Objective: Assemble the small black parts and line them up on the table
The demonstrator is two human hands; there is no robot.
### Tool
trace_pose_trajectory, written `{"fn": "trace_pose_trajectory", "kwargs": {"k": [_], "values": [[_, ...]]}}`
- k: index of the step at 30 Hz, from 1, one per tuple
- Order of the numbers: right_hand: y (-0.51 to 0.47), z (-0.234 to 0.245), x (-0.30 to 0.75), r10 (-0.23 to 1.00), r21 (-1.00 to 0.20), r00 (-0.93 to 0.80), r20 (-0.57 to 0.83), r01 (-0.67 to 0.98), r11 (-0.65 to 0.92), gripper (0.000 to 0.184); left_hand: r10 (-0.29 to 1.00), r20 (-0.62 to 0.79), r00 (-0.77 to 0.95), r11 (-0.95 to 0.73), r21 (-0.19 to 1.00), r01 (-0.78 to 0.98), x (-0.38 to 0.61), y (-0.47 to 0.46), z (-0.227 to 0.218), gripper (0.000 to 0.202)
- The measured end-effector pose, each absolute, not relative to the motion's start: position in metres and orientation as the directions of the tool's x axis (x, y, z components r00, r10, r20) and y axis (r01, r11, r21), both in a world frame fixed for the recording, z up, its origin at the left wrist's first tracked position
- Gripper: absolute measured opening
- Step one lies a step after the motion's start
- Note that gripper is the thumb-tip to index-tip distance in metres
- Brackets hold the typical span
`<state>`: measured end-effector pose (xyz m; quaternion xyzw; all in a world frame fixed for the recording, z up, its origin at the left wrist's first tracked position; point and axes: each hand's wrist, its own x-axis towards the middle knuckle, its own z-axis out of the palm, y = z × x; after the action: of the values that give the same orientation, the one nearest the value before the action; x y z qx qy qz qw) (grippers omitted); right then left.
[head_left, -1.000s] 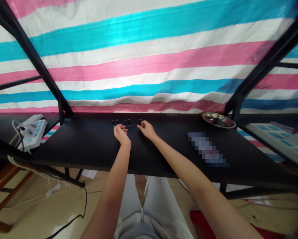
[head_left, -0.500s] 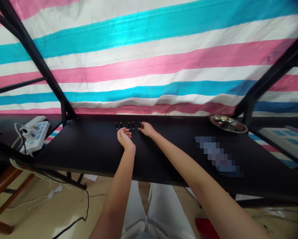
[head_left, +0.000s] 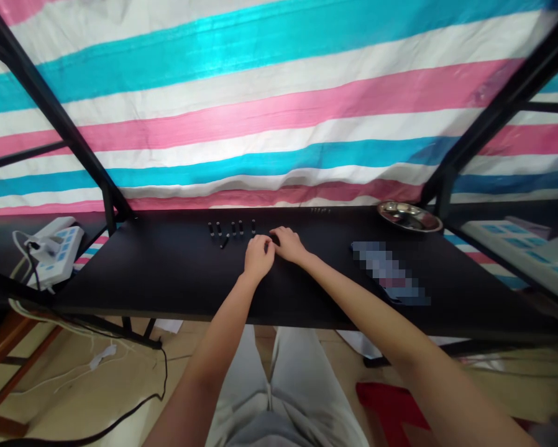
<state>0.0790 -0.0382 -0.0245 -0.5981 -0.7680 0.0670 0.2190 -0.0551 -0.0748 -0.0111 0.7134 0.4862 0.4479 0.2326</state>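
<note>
Several small black cylinders with pale ends [head_left: 233, 228] stand in a loose row near the back of the black table [head_left: 167, 267]. One more black cylinder [head_left: 225, 241] lies slanted in front of them. Just right of the row, my left hand [head_left: 259, 257] is curled, thumb and fingers close together. Close beside it is my right hand [head_left: 290, 245], its fingers bent down toward the tabletop. Something dark shows between the fingertips of the two hands, too small to name. What either hand holds is hidden.
A round metal plate [head_left: 385, 218] rests at the back right. Nearer is a blurred-out, dark blue flat object [head_left: 388, 273]. Tiny pale pieces [head_left: 320, 210] lie along the back edge. White power strips [head_left: 62, 257] are at the left, and black frame posts [head_left: 69, 133] flank the table.
My left hand has moved right, beside my right hand, and its fingers have curled. My right hand has left the rightmost cylinder, which stands alone. A slanted cylinder now shows where my left hand was.
</note>
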Motion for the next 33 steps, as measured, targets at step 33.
{"fn": "trace_pose_trajectory", "kwargs": {"k": [33], "values": [[-0.073,-0.035,0.090,0.946,-0.681,-0.015,0.323,0.691,0.243,0.037,0.960,0.193,-0.203,-0.178,0.980,0.088,-0.060,-0.073,-0.009,0.023]]}}
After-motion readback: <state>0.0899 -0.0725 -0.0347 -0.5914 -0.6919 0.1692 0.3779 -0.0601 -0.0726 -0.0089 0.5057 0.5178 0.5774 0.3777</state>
